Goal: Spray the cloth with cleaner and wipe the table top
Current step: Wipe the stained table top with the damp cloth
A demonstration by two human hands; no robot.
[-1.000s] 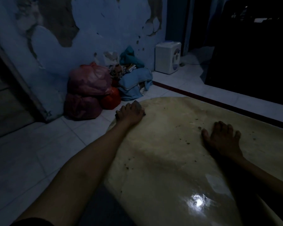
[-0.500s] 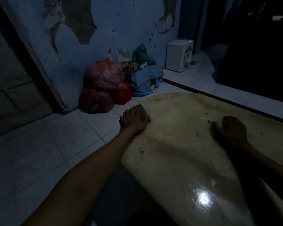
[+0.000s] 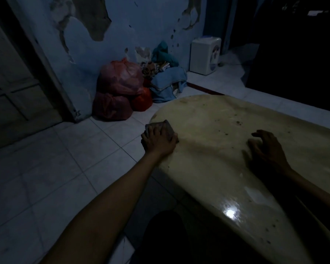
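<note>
Pressing one cloth [image 3: 165,128] on table [image 3: 208,168], left hand [image 3: 157,142] fingers flat; right hand [image 3: 268,149] fingers seemingly loosely curled, empty

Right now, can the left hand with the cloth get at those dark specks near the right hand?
Probably yes. The left hand presses the cloth at the table top's left edge, and bare surface lies between it and the dark specks. Only the right hand, just beyond, sits close.
</note>
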